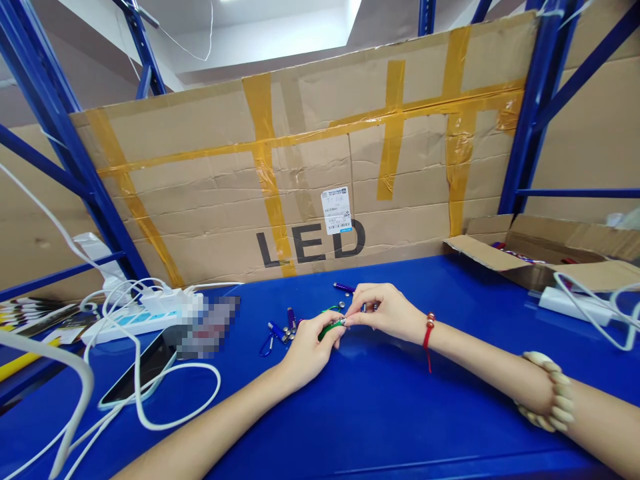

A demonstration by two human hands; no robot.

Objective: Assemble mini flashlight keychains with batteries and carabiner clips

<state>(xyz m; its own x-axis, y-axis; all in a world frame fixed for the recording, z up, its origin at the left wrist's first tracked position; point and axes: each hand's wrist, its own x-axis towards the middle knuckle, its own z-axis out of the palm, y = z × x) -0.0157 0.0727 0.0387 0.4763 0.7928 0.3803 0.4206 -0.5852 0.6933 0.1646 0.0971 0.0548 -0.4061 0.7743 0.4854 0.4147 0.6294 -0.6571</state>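
My left hand (311, 345) is closed around a small green keychain flashlight (331, 329), a short metal tube. At its silvery end, the fingertips of my right hand (383, 308) are pinched together; whatever tiny piece they may hold is too small to make out. Behind the hands lie a dark blue tube (343, 287) and a small silver button cell (342, 305). Left of my left hand are a purple tube (291, 317), a blue tube (277, 331) with a blue carabiner clip (267, 345), and several silver button cells (287, 335). Some pieces are partly hidden by my fingers.
On the left, white cables (150, 427) loop over a phone (145, 373) and a power strip (145, 323). An open cardboard box (490, 257) and another white strip (575, 305) stand at right. A taped cardboard wall (310, 167) closes off the back of the blue table (400, 413).
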